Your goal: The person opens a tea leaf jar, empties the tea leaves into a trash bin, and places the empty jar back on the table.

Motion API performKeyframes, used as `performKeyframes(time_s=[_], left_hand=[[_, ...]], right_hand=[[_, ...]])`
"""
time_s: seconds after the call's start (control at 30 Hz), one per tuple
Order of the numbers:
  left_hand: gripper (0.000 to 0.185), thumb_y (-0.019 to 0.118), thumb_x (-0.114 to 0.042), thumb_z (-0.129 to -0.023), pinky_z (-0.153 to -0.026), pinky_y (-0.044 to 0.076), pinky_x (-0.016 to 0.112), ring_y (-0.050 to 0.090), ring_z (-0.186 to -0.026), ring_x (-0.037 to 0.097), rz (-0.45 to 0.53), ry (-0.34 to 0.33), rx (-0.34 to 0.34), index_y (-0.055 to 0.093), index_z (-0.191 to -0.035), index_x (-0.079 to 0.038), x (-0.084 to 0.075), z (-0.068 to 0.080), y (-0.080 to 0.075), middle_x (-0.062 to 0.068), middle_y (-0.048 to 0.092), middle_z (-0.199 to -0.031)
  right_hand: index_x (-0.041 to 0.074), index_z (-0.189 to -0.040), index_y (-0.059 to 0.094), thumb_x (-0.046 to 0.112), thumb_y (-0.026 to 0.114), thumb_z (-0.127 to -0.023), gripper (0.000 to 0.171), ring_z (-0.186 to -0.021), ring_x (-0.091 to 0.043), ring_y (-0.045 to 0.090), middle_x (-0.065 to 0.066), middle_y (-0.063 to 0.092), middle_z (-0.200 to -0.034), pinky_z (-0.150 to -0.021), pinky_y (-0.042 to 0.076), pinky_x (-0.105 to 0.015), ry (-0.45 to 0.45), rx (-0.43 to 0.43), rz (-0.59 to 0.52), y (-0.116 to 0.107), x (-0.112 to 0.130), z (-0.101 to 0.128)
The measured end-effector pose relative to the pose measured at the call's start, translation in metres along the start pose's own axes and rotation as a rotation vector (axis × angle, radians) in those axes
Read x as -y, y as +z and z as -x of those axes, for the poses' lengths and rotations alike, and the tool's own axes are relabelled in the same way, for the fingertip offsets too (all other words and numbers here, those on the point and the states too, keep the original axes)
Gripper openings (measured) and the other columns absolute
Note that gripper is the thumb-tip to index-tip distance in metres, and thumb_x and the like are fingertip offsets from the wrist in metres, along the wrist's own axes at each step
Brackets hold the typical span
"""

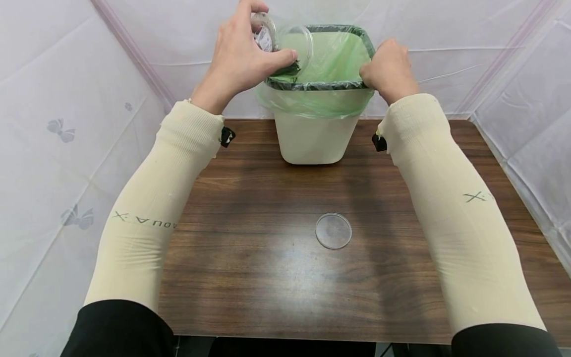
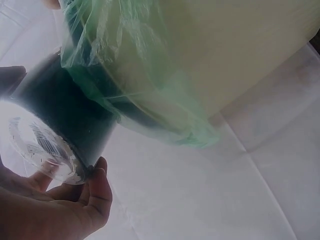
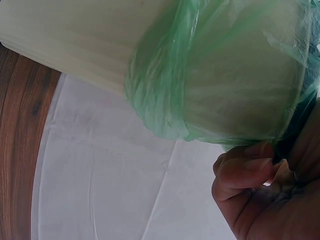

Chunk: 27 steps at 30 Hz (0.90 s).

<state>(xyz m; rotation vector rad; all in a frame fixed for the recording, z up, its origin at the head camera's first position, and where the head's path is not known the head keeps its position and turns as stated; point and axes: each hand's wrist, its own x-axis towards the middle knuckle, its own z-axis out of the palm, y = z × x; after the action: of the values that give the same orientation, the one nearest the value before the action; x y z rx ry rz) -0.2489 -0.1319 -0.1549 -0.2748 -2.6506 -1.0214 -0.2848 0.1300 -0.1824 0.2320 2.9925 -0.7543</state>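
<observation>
A cream waste bin (image 1: 314,139) with a green liner bag (image 1: 339,54) stands at the far edge of the wooden table (image 1: 250,248). My left hand (image 1: 243,54) grips a clear plastic container (image 1: 285,42), tipped on its side with its mouth over the bin's left rim; dark green contents show inside it. In the left wrist view the container (image 2: 55,130) looks dark, its clear base toward the camera, with my fingers (image 2: 95,192) below it. My right hand (image 1: 389,67) grips the bin's right rim; in the right wrist view its fingers (image 3: 245,175) curl under the liner (image 3: 225,85).
A round clear lid (image 1: 333,230) lies flat on the table, nearer to me and apart from the bin. White fabric walls (image 1: 67,124) close in the table on the left, back and right.
</observation>
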Motion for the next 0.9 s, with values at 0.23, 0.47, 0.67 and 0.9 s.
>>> performKeyframes(time_s=[0.23, 0.47, 0.67, 0.9], left_hand=[[0.084, 0.080, -0.051, -0.070, -0.096, 0.036, 0.025, 0.049, -0.119, 0.013, -0.001, 0.002, -0.001, 0.043, -0.140, -0.022, -0.0018, -0.0033, 0.0000, 0.000, 0.062, -0.130], [0.081, 0.078, -0.053, -0.071, -0.098, 0.038, 0.027, 0.050, -0.123, 0.016, -0.023, 0.028, 0.006, 0.048, -0.140, -0.025, -0.0017, -0.0038, 0.0005, 0.002, 0.062, -0.133], [0.080, 0.076, -0.057, -0.073, -0.099, 0.038, 0.028, 0.051, -0.121, 0.017, -0.061, 0.059, -0.006, 0.051, -0.141, -0.025, -0.0019, -0.0039, -0.0002, 0.002, 0.062, -0.132], [0.079, 0.075, -0.057, -0.076, -0.102, 0.038, 0.027, 0.050, -0.126, 0.013, -0.063, 0.071, 0.002, 0.051, -0.144, -0.024, -0.0015, -0.0027, -0.0010, -0.002, 0.057, -0.139]], right_hand=[[0.011, -0.084, 0.043, 0.014, 0.043, -0.092, 0.008, -0.078, -0.026, 0.044, -0.009, 0.045, -0.093, -0.064, 0.043, -0.037, -0.011, 0.000, 0.010, 0.0010, -0.0004, -0.0016], [0.011, -0.083, 0.042, 0.014, 0.044, -0.091, 0.008, -0.080, -0.027, 0.042, -0.009, 0.044, -0.092, -0.066, 0.042, -0.038, -0.023, -0.011, 0.024, 0.0009, -0.0009, -0.0028], [0.010, -0.084, 0.044, 0.015, 0.044, -0.091, 0.009, -0.084, -0.028, 0.041, -0.009, 0.044, -0.094, -0.069, 0.042, -0.038, -0.019, -0.013, 0.031, -0.0002, -0.0005, -0.0019], [0.010, -0.082, 0.043, 0.015, 0.043, -0.093, 0.012, -0.079, -0.027, 0.040, -0.010, 0.044, -0.091, -0.064, 0.041, -0.037, -0.036, -0.016, 0.032, 0.0003, -0.0009, -0.0005]])
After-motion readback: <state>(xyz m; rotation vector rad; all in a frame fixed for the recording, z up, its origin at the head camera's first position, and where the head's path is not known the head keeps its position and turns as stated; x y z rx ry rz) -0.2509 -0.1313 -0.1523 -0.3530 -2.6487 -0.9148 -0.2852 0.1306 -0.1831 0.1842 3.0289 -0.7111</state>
